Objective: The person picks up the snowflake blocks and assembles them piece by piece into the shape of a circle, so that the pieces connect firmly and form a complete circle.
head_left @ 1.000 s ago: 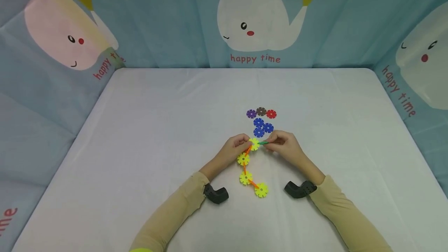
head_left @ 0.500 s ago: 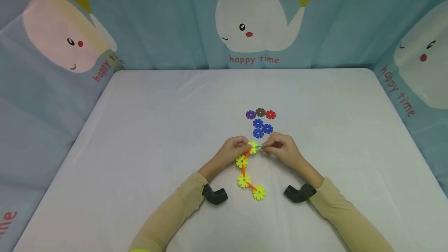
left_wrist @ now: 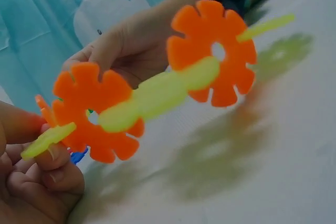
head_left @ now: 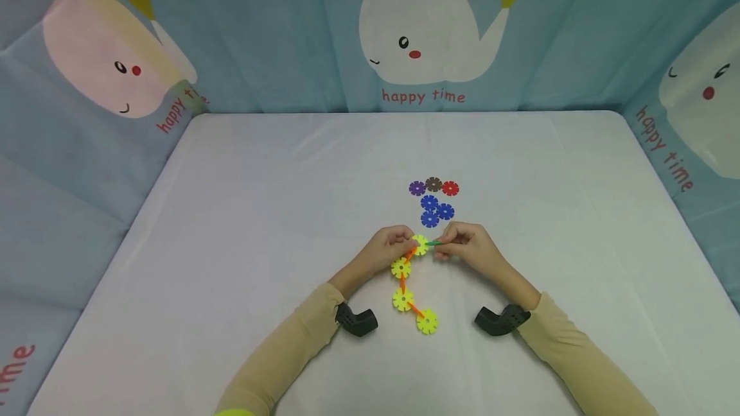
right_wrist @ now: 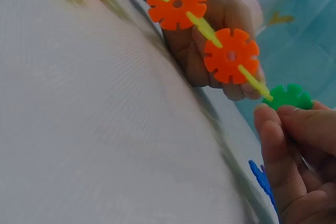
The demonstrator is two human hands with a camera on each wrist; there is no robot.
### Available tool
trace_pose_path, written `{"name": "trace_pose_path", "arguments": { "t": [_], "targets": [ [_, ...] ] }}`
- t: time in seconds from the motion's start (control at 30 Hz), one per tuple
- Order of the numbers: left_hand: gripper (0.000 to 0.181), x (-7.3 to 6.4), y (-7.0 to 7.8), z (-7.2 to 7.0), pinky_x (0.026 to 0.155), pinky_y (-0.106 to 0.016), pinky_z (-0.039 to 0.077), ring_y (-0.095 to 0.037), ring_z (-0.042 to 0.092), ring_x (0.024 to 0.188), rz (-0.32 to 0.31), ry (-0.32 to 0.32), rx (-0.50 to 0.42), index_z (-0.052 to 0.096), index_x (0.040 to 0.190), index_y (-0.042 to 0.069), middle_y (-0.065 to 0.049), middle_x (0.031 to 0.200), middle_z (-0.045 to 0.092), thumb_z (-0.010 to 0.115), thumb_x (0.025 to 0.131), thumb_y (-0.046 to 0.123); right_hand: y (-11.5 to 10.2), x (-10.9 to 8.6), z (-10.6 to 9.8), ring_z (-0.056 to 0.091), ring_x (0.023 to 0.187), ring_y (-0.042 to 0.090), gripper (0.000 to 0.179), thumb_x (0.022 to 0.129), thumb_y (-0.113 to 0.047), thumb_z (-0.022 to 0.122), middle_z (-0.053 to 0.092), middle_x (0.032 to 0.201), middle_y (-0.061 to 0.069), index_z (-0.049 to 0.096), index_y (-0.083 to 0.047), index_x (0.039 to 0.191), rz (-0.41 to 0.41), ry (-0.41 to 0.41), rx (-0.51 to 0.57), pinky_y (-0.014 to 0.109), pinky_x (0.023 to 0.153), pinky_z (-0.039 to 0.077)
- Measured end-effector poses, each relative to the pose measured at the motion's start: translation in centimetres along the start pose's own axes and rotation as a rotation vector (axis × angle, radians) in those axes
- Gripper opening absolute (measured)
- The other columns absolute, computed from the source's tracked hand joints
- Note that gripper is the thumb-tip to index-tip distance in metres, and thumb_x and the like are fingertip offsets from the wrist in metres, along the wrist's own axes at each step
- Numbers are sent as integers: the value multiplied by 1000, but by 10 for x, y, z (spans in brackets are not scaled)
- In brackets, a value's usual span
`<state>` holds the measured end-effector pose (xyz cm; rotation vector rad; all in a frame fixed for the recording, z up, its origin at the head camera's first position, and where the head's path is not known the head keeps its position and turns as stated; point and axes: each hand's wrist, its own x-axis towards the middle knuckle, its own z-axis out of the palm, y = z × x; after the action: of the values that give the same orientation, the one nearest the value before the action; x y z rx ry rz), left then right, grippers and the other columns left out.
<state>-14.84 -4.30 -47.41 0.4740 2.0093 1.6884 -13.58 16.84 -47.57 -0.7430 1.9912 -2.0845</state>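
Observation:
A chain of yellow and orange notched snowflake discs hangs between my hands, its lowest yellow disc [head_left: 427, 321] toward me. My left hand [head_left: 388, 247] pinches the chain near its upper end, by the top yellow disc [head_left: 420, 244]. In the left wrist view, two orange discs [left_wrist: 212, 53] stand crosswise to the yellow ones. My right hand [head_left: 471, 246] pinches a green disc [right_wrist: 289, 97] between thumb and fingertips. The green disc's edge meets the end yellow disc [right_wrist: 255, 83]; how deep the slots sit, I cannot tell.
Beyond the hands lie several loose discs on the white table [head_left: 277, 198]: three blue discs [head_left: 430, 218], a purple disc [head_left: 417, 188], a brown disc [head_left: 433, 184] and a red disc [head_left: 450, 188]. Blue whale-print cloth [head_left: 277, 37] walls the back and sides.
Both hands keep their grips. The chain has come slightly toward me, its lower end swinging a little left. The loose discs stay put.

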Motion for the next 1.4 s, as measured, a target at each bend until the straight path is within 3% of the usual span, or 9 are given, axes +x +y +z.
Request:
{"name": "trace_pose_path", "arguments": {
  "t": [0.3,0.57,0.8,0.93,1.2,1.3,1.4],
  "targets": [
    [13,-1,2,-2,57,-21,35,-10,41,59,-9,-75,-62,53,86,-4,0,64,46,50,91,7,0,0,-5,61,62,20,7,80,16,55,57,74,17,54,10,75,26,-42,26,26,54,48],
    [13,-12,31,-2,57,-20,35,-9,41,58,-6,-84,-50,52,84,-5,1,63,45,48,91,4,-6,1,-1,59,59,23,18,74,27,51,56,70,18,56,10,73,-108,-43,-18,29,53,49],
    [13,-13,30,-4,55,-20,34,-8,40,56,-17,-127,-42,52,83,-5,1,61,43,48,91,4,-24,1,8,55,52,33,20,68,31,53,56,65,23,58,13,72,-197,-45,-125,26,51,48],
    [13,-12,28,-3,55,-20,34,-8,40,56,0,-135,-66,52,83,-6,0,62,43,47,91,3,-27,1,11,53,50,30,20,68,30,54,54,63,21,55,10,71,-208,-36,-161,24,49,47],
    [12,-16,22,5,53,-19,34,-8,40,55,40,-95,-116,50,80,-6,1,61,42,47,90,1,-7,-5,11,53,52,23,23,69,26,57,54,66,13,54,4,72,-208,-33,-194,24,49,46],
    [12,-14,17,7,52,-19,34,-9,39,54,76,-49,-132,48,78,-5,1,60,41,47,89,0,2,-3,6,53,56,18,19,73,16,63,57,75,10,58,0,81,-167,-13,-316,24,52,45],
    [13,-7,7,5,51,-20,33,-9,38,53,89,-6,-186,47,76,0,1,60,40,46,89,0,3,-1,5,50,62,14,30,76,-1,69,59,100,10,59,-2,105,-97,-4,-555,25,57,43]
  ]
}}
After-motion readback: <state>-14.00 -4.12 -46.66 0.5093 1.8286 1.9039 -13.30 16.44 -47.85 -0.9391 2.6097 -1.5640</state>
